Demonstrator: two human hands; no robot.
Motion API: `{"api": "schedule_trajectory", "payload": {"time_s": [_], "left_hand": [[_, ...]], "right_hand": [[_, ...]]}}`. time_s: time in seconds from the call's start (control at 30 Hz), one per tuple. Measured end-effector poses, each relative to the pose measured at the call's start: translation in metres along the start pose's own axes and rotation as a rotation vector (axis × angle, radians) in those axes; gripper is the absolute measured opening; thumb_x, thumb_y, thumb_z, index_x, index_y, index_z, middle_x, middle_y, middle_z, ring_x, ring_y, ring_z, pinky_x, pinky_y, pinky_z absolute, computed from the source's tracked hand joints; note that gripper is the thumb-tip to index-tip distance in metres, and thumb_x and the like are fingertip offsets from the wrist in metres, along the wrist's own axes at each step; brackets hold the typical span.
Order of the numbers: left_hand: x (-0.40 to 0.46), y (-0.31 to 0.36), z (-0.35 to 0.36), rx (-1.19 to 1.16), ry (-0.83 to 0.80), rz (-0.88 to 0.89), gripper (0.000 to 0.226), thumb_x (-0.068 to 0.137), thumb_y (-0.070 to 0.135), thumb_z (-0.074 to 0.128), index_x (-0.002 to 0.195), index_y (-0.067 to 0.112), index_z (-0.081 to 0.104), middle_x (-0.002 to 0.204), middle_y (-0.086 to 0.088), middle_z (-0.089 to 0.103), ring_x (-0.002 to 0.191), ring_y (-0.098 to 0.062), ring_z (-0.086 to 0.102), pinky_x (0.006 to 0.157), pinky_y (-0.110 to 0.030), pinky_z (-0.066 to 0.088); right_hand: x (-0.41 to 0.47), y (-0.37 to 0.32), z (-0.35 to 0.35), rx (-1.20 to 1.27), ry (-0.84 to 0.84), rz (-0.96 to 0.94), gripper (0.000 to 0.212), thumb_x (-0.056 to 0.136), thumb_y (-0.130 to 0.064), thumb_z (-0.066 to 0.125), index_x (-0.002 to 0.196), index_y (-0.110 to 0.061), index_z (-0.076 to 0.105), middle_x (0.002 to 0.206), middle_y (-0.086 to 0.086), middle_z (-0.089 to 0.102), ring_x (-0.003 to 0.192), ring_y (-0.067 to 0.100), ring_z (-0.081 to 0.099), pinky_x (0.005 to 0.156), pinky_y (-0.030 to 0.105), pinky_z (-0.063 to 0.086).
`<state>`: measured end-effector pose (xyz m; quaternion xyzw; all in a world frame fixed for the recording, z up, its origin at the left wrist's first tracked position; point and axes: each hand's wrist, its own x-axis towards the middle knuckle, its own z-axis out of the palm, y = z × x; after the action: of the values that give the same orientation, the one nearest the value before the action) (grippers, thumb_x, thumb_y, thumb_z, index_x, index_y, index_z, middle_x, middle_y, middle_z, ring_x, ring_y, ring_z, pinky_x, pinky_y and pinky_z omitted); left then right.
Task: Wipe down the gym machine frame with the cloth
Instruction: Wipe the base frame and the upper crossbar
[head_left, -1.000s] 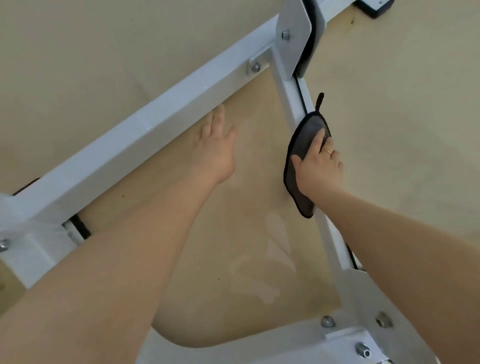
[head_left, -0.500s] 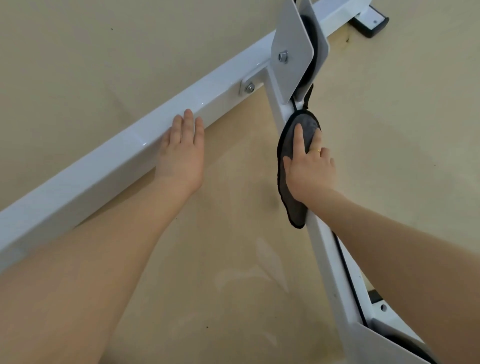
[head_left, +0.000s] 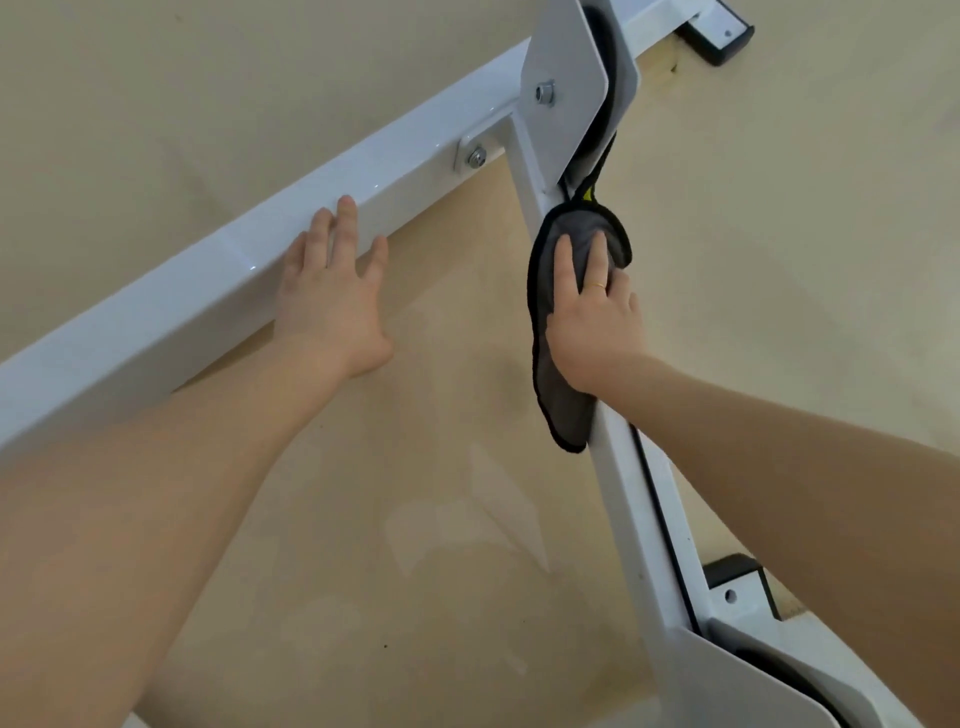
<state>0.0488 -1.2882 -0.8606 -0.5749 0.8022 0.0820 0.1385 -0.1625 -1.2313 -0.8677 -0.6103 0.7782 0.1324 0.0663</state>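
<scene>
The white gym machine frame has a thick diagonal beam and a narrower bar that meets it at a bolted joint. A grey cloth with black edging drapes over the narrow bar just below the joint. My right hand presses the cloth against the bar, two fingers lying straight on it and the outer fingers bent over the far side. My left hand rests on the thick beam with its fingers extended and holds nothing.
A white diamond-shaped pulley plate stands right above the cloth. A black cable runs along the bar's right side. Black-capped frame feet sit at the top right and lower right. The beige floor lies beneath.
My right hand slid the cloth up the narrow bar toward the pulley plate. My left hand moved from beside the beam onto its top face.
</scene>
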Motion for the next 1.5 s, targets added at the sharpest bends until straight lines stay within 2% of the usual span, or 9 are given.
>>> {"api": "schedule_trajectory", "payload": {"time_s": [0.23, 0.4, 0.7, 0.8, 0.87, 1.07, 1.2, 1.4, 1.5], "left_hand": [[0.000, 0.008, 0.002, -0.057, 0.011, -0.041, 0.087, 0.079, 0.031, 0.059, 0.148, 0.019, 0.007, 0.152, -0.012, -0.025, 0.141, -0.029, -0.018, 0.115, -0.037, -0.004], [-0.002, 0.003, 0.003, -0.160, 0.034, -0.034, 0.080, 0.079, 0.027, 0.059, 0.147, 0.021, 0.017, 0.153, -0.008, -0.024, 0.141, -0.026, -0.018, 0.114, -0.036, -0.005], [-0.001, 0.003, 0.008, -0.230, 0.086, -0.034, 0.081, 0.080, 0.027, 0.059, 0.147, 0.014, 0.016, 0.154, -0.009, -0.020, 0.142, -0.026, -0.017, 0.115, -0.038, -0.005], [0.000, 0.008, 0.007, -0.319, 0.063, -0.072, 0.040, 0.079, 0.021, 0.060, 0.116, 0.006, 0.055, 0.154, -0.006, -0.022, 0.141, -0.025, -0.019, 0.115, -0.039, 0.000], [0.000, 0.012, 0.005, -0.367, 0.041, -0.099, 0.018, 0.080, 0.019, 0.059, 0.092, 0.007, 0.065, 0.154, -0.004, -0.023, 0.141, -0.025, -0.020, 0.115, -0.038, 0.001], [0.000, 0.009, 0.006, -0.327, 0.031, -0.117, 0.020, 0.081, 0.019, 0.058, 0.089, 0.006, 0.071, 0.153, 0.003, -0.025, 0.141, -0.018, -0.020, 0.111, -0.038, 0.019], [-0.001, 0.023, -0.001, -0.344, 0.009, -0.205, 0.021, 0.077, 0.018, 0.059, 0.088, 0.005, 0.071, 0.153, 0.005, -0.024, 0.141, -0.017, -0.019, 0.092, -0.036, 0.038], [-0.001, 0.029, -0.002, -0.320, -0.002, -0.244, 0.016, 0.074, 0.015, 0.061, 0.084, 0.007, 0.071, 0.152, 0.004, -0.027, 0.141, -0.018, -0.021, 0.074, -0.031, 0.036], [0.001, 0.026, 0.002, -0.339, 0.027, -0.210, 0.018, 0.076, 0.016, 0.060, 0.087, 0.008, 0.071, 0.153, 0.002, -0.025, 0.141, -0.019, -0.020, 0.084, -0.032, 0.039]], "right_hand": [[0.018, -0.007, -0.007, 0.054, 0.003, 0.045, 0.073, 0.094, -0.016, 0.039, 0.149, -0.017, -0.010, 0.154, 0.021, -0.012, 0.133, 0.038, 0.024, 0.106, 0.039, 0.025], [-0.022, -0.002, 0.006, -0.028, 0.013, 0.023, 0.073, 0.096, -0.020, 0.039, 0.149, -0.021, -0.011, 0.153, 0.023, -0.013, 0.132, 0.040, 0.023, 0.106, 0.040, 0.025], [0.026, -0.011, -0.012, 0.083, -0.008, 0.068, 0.073, 0.097, -0.033, 0.043, 0.150, -0.023, -0.007, 0.155, 0.021, -0.009, 0.129, 0.037, 0.030, 0.103, 0.040, 0.028], [-0.013, -0.002, -0.007, 0.050, -0.051, 0.059, 0.079, 0.096, -0.037, 0.045, 0.149, -0.022, -0.011, 0.154, 0.021, -0.011, 0.125, 0.036, 0.034, 0.102, 0.038, 0.030], [-0.041, 0.002, -0.002, -0.001, -0.098, 0.055, 0.088, 0.093, -0.040, 0.051, 0.148, -0.022, -0.015, 0.154, 0.023, -0.013, 0.122, 0.035, 0.036, 0.101, 0.037, 0.031], [-0.017, 0.002, -0.010, 0.074, -0.116, 0.049, 0.086, 0.094, -0.037, 0.051, 0.148, -0.026, -0.015, 0.154, 0.021, -0.014, 0.127, 0.039, 0.031, 0.103, 0.041, 0.029], [0.006, 0.001, -0.020, 0.263, -0.176, 0.113, 0.075, 0.097, -0.038, 0.041, 0.148, -0.031, -0.012, 0.156, 0.014, -0.011, 0.132, 0.039, 0.025, 0.105, 0.043, 0.027], [-0.078, 0.015, 0.005, 0.078, -0.152, 0.057, 0.072, 0.098, -0.043, 0.037, 0.148, -0.027, -0.013, 0.154, 0.019, -0.012, 0.125, 0.038, 0.033, 0.103, 0.040, 0.028], [-0.068, 0.011, 0.005, 0.053, -0.109, 0.100, 0.070, 0.099, -0.041, 0.035, 0.148, -0.028, -0.013, 0.155, 0.019, -0.009, 0.123, 0.038, 0.034, 0.101, 0.039, 0.030]]}}
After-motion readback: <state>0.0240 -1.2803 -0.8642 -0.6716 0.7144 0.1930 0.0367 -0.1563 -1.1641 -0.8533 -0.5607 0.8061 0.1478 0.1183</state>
